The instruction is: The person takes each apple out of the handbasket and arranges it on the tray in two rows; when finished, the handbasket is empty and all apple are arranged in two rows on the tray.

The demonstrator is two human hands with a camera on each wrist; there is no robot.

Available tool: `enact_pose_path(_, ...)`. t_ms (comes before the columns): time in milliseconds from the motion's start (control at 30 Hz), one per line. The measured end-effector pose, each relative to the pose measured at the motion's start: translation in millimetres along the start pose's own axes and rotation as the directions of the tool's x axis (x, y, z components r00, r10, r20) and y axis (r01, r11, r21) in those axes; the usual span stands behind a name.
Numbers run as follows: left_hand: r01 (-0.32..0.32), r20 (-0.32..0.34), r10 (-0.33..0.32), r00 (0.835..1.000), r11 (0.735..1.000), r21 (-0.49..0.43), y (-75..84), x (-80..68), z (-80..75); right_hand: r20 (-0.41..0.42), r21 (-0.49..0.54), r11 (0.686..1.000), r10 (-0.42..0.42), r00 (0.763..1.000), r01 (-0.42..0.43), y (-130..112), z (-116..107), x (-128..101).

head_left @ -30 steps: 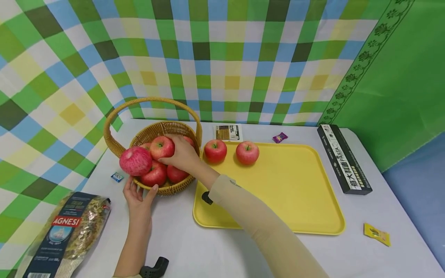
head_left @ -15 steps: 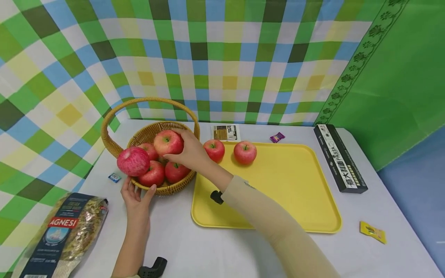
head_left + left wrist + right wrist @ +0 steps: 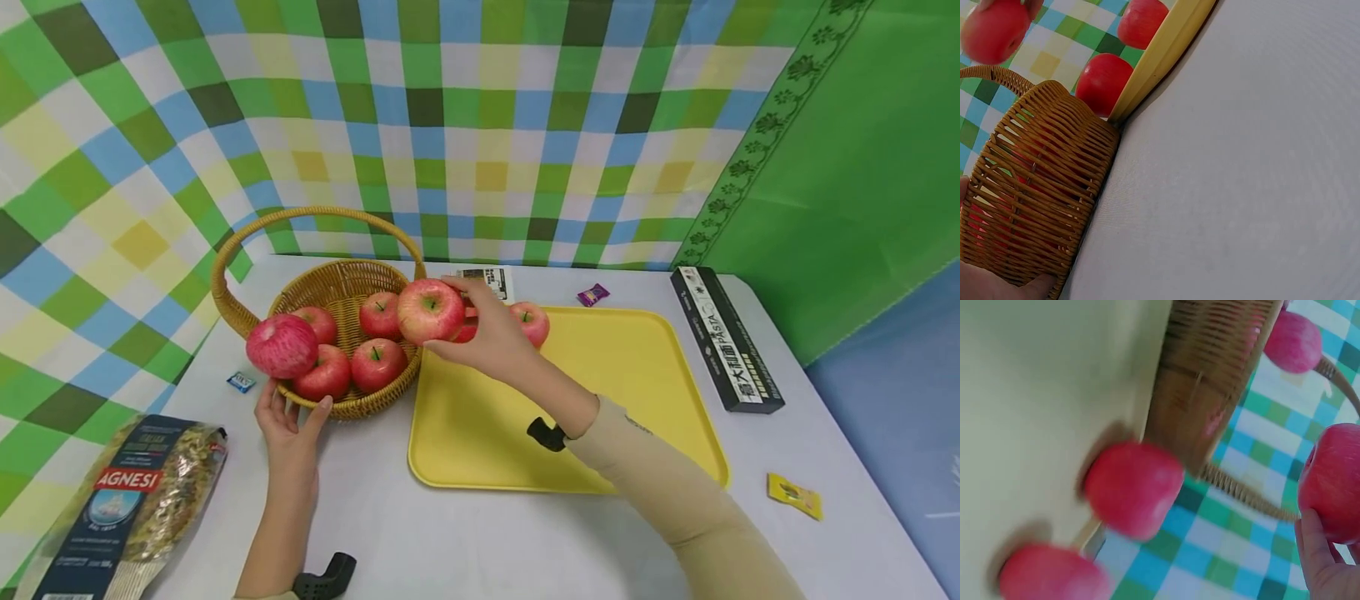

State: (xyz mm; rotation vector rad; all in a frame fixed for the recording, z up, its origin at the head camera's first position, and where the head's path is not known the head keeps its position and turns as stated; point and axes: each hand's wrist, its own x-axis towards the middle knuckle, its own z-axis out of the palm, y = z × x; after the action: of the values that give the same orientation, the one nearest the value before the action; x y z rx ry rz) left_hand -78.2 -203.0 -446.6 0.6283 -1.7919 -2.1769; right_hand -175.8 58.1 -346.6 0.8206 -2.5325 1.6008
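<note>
Since a second ago the right hand (image 3: 498, 337) has lifted one apple (image 3: 431, 311) out of the basket (image 3: 341, 287) and carried it right, over the basket rim toward the yellow tray (image 3: 637, 392). Grip: fingers curled round the apple's far side, apple in the air just beside the rim. Left hand (image 3: 287, 419) touches the basket's near wall, fingers straight.

Risks, as judged:
- Two apples already sit at the tray's back edge, one (image 3: 531, 321) showing, the other mostly hidden behind the hand. Setting down close could knock them rolling.
- Grip covers one side only; the apple could slip.
- A large apple (image 3: 282, 346) perches on the basket's left rim; a nudge could tip it onto the bench (image 3: 480, 542).
</note>
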Motion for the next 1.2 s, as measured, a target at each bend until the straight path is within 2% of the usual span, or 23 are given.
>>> enact_pose_path(167,0.006,-0.008,-0.006,1.000,1.000,0.003,0.2,0.0,0.4,-0.081,-0.021,1.000,0.021,0.996,-0.023,13,-40,-24)
enact_pose_path(300,0.004,-0.010,-0.004,1.000,1.000,0.003,0.7,-0.5,1.8,-0.163,-0.061,0.995,0.072,0.984,-0.083,28,-76,-43)
enact_pose_path(467,0.010,-0.023,-0.010,1.000,1.000,-0.003,1.7,-1.5,2.6,-0.259,-0.070,0.977,0.179,0.949,-0.204,54,-116,-62)
enact_pose_path(600,0.021,-0.033,-0.021,0.999,1.000,0.002,1.9,-2.0,2.2,-0.275,-0.049,0.948,0.288,0.917,-0.313,78,-137,-74)
enact_pose_path(733,0.032,-0.034,-0.032,0.999,0.999,0.009,2.0,-1.8,2.6,-0.251,-0.076,0.913,0.371,0.894,-0.401,99,-147,-82)
enact_pose_path(967,0.036,-0.031,-0.037,0.999,0.999,-0.005,2.4,-1.5,3.1,-0.220,-0.200,0.850,0.447,0.867,-0.488,132,-149,-78)
enact_pose_path(1200,0.023,-0.023,-0.023,0.999,0.999,-0.026,0.0,1.0,1.7,-0.212,-0.214,0.832,0.472,0.855,-0.512,151,-145,-74)
